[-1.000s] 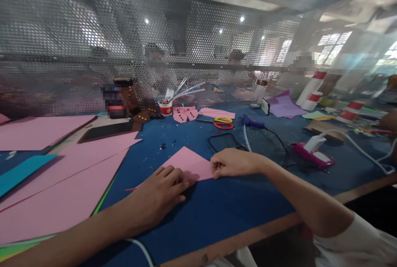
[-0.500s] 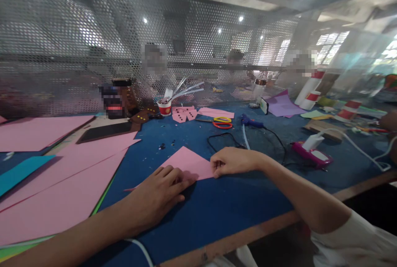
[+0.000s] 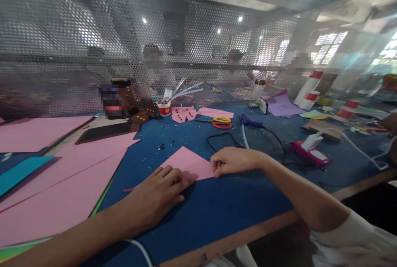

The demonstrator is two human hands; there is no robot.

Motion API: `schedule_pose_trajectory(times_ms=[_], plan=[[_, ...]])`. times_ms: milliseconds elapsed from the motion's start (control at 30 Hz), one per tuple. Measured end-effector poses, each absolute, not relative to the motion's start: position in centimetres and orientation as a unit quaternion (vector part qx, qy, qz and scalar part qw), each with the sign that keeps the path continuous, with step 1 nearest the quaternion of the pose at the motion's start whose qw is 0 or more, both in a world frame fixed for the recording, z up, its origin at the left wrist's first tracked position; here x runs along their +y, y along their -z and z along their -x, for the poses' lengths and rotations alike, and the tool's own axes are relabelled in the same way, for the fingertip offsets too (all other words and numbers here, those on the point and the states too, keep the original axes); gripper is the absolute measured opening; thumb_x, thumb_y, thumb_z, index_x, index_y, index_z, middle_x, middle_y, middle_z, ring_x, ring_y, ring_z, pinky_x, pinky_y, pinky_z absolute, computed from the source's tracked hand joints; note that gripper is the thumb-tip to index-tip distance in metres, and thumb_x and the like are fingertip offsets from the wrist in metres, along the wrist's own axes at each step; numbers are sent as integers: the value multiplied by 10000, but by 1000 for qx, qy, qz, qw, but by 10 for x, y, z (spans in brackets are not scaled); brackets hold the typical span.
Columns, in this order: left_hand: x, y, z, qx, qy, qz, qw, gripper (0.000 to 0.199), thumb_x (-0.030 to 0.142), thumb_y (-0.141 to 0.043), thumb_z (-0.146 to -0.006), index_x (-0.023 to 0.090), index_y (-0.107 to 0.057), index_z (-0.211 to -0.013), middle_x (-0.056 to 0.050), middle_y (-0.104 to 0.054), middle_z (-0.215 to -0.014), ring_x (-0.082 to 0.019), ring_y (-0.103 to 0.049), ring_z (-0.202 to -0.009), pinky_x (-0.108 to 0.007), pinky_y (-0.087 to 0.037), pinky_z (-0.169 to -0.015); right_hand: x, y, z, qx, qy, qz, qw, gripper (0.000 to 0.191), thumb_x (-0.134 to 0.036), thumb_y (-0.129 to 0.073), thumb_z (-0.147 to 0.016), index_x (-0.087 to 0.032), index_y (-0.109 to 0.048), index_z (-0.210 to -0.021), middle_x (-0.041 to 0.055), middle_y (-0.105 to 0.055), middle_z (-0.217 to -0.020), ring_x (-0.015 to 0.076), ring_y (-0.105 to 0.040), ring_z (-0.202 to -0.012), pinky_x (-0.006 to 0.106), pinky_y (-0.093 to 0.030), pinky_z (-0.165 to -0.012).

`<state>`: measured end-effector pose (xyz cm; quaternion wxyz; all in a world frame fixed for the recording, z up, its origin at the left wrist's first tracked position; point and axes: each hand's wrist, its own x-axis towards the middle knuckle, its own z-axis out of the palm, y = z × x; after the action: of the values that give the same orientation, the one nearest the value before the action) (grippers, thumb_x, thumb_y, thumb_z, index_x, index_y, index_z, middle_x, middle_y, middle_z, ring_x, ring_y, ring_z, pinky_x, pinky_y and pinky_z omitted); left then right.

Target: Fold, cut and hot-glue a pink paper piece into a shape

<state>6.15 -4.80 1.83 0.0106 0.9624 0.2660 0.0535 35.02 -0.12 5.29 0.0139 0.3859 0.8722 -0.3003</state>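
A folded sheet of pink paper (image 3: 187, 160) lies on the blue table in front of me, one point facing away. My left hand (image 3: 166, 188) rests on its near left part, palm down, with the index finger stretched along the lower edge. The fingers cover much of that side, and a thin pink tip pokes out to the left of the hand. At the right corner, my right hand (image 3: 231, 162) has its fingers closed in a pinch on the paper.
Pink sheets (image 3: 65, 200) are stacked at left, with a phone (image 3: 104, 132) beyond. Scissors (image 3: 221, 122), a blue glue gun (image 3: 251, 121) with its cord, and a cup of glue sticks (image 3: 164, 108) stand farther back. A magenta power strip (image 3: 310, 155) sits at right, before a perforated metal screen (image 3: 198, 43).
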Motion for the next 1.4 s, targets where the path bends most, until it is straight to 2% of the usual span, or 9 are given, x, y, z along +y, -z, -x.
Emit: schedule_pose_trajectory(times_ms=[467,667,1033,1400], plan=[[-48,-16,-62,279,-46,-959,4,470,248,-490,-994,320,-394,-1449,-66,-571,-1116,-228,-508,-972,-377,-404,-902,0,-52,-351,866,298,-400,26,169,-292,-708,-810,-175,-725,-931,19,-752,-890,156,-669,-796,207,-404,-632],[-48,-18,-64,280,-34,-959,13,505,250,-482,-999,330,-347,-1479,-65,-566,-1137,-232,-507,-992,-382,-396,-904,0,-53,-351,869,299,-394,29,175,-304,-705,-817,-169,-725,-927,20,-753,-889,155,-670,-790,209,-400,-626],[-46,-20,-71,271,-30,-962,-25,405,352,-490,-1000,307,-441,-1399,-56,-557,-1050,-230,-511,-931,-377,-371,-843,0,-53,-351,875,285,-391,31,179,-296,-708,-807,-171,-729,-934,19,-752,-899,160,-670,-805,206,-387,-619],[-44,-18,-74,272,-24,-962,-20,428,418,-457,-1009,341,-392,-1426,-54,-553,-1088,-240,-501,-944,-389,-354,-847,1,-51,-352,875,280,-392,40,176,-299,-701,-817,-169,-722,-934,19,-744,-886,157,-660,-781,207,-375,-601]])
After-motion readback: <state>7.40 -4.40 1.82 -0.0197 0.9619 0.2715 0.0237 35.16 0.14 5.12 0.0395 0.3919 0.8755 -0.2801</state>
